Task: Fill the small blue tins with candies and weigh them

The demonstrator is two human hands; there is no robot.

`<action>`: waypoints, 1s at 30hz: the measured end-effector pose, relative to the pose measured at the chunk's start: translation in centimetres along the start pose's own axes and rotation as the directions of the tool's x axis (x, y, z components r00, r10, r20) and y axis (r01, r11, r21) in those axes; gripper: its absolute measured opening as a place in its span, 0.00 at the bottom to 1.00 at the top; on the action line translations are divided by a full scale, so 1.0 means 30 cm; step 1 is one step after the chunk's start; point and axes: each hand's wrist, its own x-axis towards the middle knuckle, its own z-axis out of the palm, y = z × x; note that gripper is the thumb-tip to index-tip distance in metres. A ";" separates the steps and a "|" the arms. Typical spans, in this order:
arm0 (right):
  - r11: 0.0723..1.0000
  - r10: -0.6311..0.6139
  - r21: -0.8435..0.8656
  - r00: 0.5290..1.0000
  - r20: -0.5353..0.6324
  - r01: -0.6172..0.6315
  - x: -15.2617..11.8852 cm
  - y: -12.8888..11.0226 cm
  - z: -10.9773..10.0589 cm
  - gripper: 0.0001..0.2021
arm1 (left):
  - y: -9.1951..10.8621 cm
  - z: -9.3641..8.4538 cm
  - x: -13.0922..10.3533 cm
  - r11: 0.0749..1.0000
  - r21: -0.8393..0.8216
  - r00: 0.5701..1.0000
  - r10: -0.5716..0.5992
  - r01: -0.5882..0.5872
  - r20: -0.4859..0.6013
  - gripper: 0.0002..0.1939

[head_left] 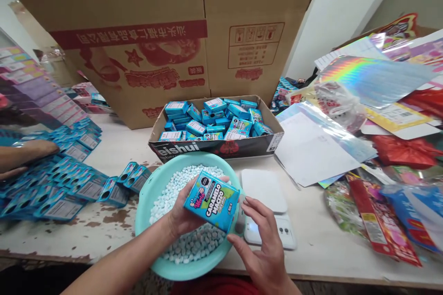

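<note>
My left hand (182, 214) is closed around a small blue candy box (212, 200) printed "Caramelo Macizo", held tilted above a mint-green basin (147, 239). Pale, small round candies (171, 189) fill much of the basin. Beside the right end of the box, my right hand (263, 239) has its thumb and fingers apart, with nothing visible in it. Whether its fingertips touch the box, I cannot tell. Just right of the basin lies a white digital scale (265, 191), partly behind my right hand.
An open carton (221, 150) of blue candy boxes stands behind the basin, before a large cardboard box (173, 0). Many small boxes (65, 200) cover the left side, where another person's hand (41, 148) reaches in. Papers (316, 143) and colourful packets (380, 221) crowd the right.
</note>
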 end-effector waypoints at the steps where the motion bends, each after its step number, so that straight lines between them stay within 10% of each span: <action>1: 1.000 -0.006 0.010 1.000 0.003 0.006 0.000 -0.001 0.003 0.21 | -0.001 -0.002 -0.004 1.000 -0.002 1.000 0.008 -0.008 -0.002 0.33; 30: 1.000 -0.019 0.009 0.999 0.032 0.018 -0.013 -0.016 0.015 0.19 | -0.013 -0.019 -0.023 1.000 -0.012 1.000 0.001 -0.001 0.023 0.33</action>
